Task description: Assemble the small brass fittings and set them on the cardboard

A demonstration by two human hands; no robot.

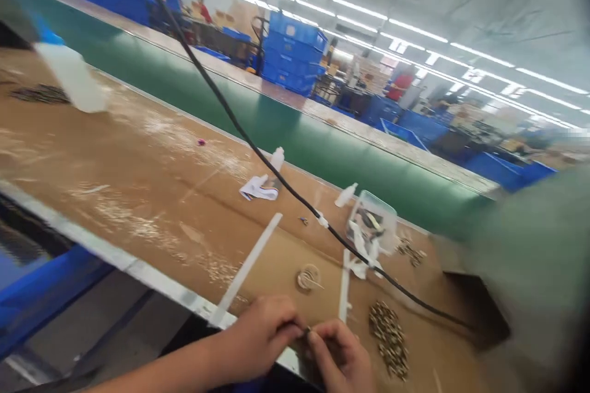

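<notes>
My left hand (260, 338) and my right hand (338, 356) meet at the near table edge, pinching a small dark part (306, 331) between their fingertips. Its exact form is too small to tell. Right of my right hand lies a heap of small brass-coloured pieces (389, 339). A white plastic strip (246, 267) lies left of my hands, and another (344, 285) lies just beyond them. Farther off are a coiled wire ring (308, 277) and a tilted clear plastic box (375, 221). A black cable (258, 159) crosses the brown-covered workbench (138, 159).
A white rag (258, 189), a blurred white bottle (74, 77) and small white bottles (345, 195) stand on the bench. A green conveyor belt (299, 135) runs behind it. Stacked blue crates (295, 52) and a distant person in red (201, 9) lie beyond.
</notes>
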